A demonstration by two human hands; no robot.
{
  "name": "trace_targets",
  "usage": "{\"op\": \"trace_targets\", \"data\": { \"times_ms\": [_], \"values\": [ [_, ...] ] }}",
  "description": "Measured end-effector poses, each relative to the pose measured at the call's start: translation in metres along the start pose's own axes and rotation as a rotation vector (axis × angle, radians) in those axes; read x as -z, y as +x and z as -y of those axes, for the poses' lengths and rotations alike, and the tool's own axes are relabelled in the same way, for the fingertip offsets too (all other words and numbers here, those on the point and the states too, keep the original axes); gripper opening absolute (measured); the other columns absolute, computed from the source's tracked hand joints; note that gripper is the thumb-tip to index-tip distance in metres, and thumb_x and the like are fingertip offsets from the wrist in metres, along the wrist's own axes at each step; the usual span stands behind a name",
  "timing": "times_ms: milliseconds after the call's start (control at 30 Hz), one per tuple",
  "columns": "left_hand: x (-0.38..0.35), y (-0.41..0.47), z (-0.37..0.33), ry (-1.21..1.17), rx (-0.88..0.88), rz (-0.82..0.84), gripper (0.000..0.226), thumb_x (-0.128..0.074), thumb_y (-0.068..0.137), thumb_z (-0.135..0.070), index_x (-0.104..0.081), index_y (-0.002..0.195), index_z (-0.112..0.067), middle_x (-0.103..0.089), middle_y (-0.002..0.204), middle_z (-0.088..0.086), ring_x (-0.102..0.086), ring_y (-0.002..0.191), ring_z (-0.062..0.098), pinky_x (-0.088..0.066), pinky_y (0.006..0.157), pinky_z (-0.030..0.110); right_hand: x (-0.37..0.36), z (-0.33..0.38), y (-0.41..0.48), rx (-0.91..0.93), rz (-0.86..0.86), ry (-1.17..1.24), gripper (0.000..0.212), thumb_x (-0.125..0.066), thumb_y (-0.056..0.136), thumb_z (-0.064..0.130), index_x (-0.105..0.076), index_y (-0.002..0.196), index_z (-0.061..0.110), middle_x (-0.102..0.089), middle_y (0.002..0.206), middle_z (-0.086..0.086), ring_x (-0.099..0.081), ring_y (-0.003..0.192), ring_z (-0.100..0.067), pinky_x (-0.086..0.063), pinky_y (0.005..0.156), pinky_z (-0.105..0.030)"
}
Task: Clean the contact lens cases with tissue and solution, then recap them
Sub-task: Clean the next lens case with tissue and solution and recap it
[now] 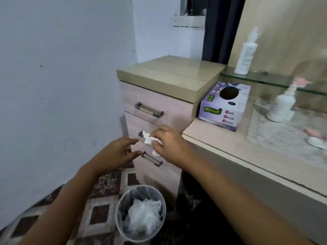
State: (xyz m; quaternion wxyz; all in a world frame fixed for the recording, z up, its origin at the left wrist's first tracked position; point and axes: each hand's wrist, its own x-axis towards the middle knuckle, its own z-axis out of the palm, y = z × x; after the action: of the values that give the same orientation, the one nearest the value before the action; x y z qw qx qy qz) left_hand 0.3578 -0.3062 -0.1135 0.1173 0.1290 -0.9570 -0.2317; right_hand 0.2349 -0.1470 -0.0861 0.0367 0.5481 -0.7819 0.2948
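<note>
My right hand grips a crumpled white tissue in front of the drawer unit, above and beyond the waste bin. My left hand is just left of it, fingers straight and holding nothing, its fingertips close to the tissue. A purple tissue box stands on the desk against the drawer unit. A white solution bottle stands on the lace mat; another white bottle is on the glass shelf. Blurred pink and white items, possibly the lens cases, lie at the right edge.
The wooden drawer unit has three handled drawers. The bin on the patterned floor holds crumpled white tissue in a liner. The desk edge runs diagonally on the right. A pale wall fills the left.
</note>
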Motion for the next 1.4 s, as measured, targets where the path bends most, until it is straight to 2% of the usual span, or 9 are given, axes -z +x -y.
{"op": "trace_targets", "data": {
  "times_ms": [100, 367, 733, 833, 933, 1067, 1167, 1300, 1400],
  "values": [
    [-0.019, -0.016, 0.032, 0.005, 0.109, 0.055, 0.092, -0.033, 0.062, -0.08, -0.056, 0.126, -0.019, -0.061, 0.11, 0.0, -0.057, 0.097, 0.012, -0.046, 0.091, 0.032, -0.04, 0.008, 0.006, 0.049, 0.103, 0.017, 0.025, -0.049, 0.09, 0.013, -0.063, 0.109, 0.004, -0.059, 0.11, -0.011, -0.054, 0.1, -0.024, -0.042, 0.089, -0.036],
    [-0.091, -0.049, 0.1, -0.053, 0.289, 0.23, 0.053, -0.058, 0.088, -0.042, -0.05, 0.132, -0.015, -0.053, 0.131, 0.009, -0.052, 0.117, 0.021, -0.041, 0.099, 0.03, -0.137, -0.016, 0.002, -0.121, 0.423, 0.027, 0.029, -0.047, 0.091, 0.013, -0.059, 0.116, 0.004, -0.054, 0.117, -0.015, -0.052, 0.107, -0.028, -0.041, 0.091, -0.034],
    [-0.166, -0.077, 0.132, -0.112, 0.453, 0.424, 0.049, -0.056, 0.09, -0.039, -0.05, 0.132, -0.015, -0.054, 0.127, 0.01, -0.051, 0.114, 0.022, -0.036, 0.088, 0.023, -0.234, -0.063, -0.033, -0.497, 0.655, 0.115, 0.027, -0.053, 0.09, 0.025, -0.065, 0.108, 0.009, -0.065, 0.108, -0.013, -0.06, 0.096, -0.027, -0.041, 0.07, -0.025],
    [-0.175, -0.08, 0.133, -0.12, 0.465, 0.451, 0.046, -0.056, 0.091, -0.037, -0.052, 0.131, -0.015, -0.055, 0.124, 0.01, -0.051, 0.111, 0.022, -0.037, 0.086, 0.024, -0.244, -0.065, -0.04, -0.613, 0.707, 0.212, 0.041, -0.049, 0.094, 0.034, -0.055, 0.126, 0.008, -0.057, 0.128, -0.011, -0.057, 0.11, -0.023, -0.044, 0.078, -0.026],
    [-0.179, -0.082, 0.134, -0.129, 0.478, 0.466, 0.047, -0.056, 0.091, -0.038, -0.051, 0.131, -0.015, -0.055, 0.125, 0.01, -0.052, 0.112, 0.022, -0.04, 0.091, 0.027, -0.24, -0.067, -0.045, -0.626, 0.732, 0.249, 0.045, -0.045, 0.097, 0.031, -0.044, 0.137, 0.01, -0.043, 0.143, -0.008, -0.043, 0.128, -0.022, -0.034, 0.1, -0.026],
    [-0.174, -0.077, 0.131, -0.117, 0.488, 0.458, 0.046, -0.056, 0.091, -0.037, -0.051, 0.131, -0.015, -0.054, 0.126, 0.01, -0.052, 0.112, 0.021, -0.038, 0.09, 0.025, -0.226, -0.072, -0.045, -0.625, 0.665, 0.3, 0.035, -0.045, 0.096, 0.023, -0.055, 0.126, 0.009, -0.061, 0.123, -0.012, -0.057, 0.091, -0.02, -0.043, 0.082, -0.028],
    [-0.163, -0.069, 0.13, -0.083, 0.467, 0.436, 0.051, -0.055, 0.09, -0.04, -0.048, 0.133, -0.015, -0.052, 0.13, 0.01, -0.051, 0.114, 0.021, -0.038, 0.093, 0.027, -0.212, -0.071, -0.038, -0.578, 0.64, 0.305, 0.034, -0.045, 0.096, 0.023, -0.055, 0.126, 0.012, -0.063, 0.118, -0.011, -0.057, 0.084, -0.019, -0.046, 0.078, -0.031],
    [-0.14, -0.053, 0.124, -0.042, 0.42, 0.364, 0.05, -0.055, 0.091, -0.039, -0.048, 0.134, -0.014, -0.052, 0.133, 0.007, -0.052, 0.115, 0.02, -0.039, 0.092, 0.026, -0.193, -0.061, -0.021, -0.442, 0.634, 0.211, 0.039, -0.045, 0.095, 0.026, -0.05, 0.132, 0.013, -0.053, 0.134, -0.011, -0.053, 0.116, -0.024, -0.042, 0.1, -0.034],
    [-0.118, -0.041, 0.116, -0.034, 0.398, 0.306, 0.051, -0.055, 0.09, -0.04, -0.047, 0.133, -0.015, -0.051, 0.133, 0.007, -0.053, 0.114, 0.019, -0.041, 0.093, 0.028, -0.175, -0.049, -0.006, -0.318, 0.63, 0.148, 0.037, -0.043, 0.096, 0.023, -0.053, 0.128, 0.007, -0.052, 0.133, -0.014, -0.047, 0.123, -0.028, -0.038, 0.103, -0.036]
  ]
}}
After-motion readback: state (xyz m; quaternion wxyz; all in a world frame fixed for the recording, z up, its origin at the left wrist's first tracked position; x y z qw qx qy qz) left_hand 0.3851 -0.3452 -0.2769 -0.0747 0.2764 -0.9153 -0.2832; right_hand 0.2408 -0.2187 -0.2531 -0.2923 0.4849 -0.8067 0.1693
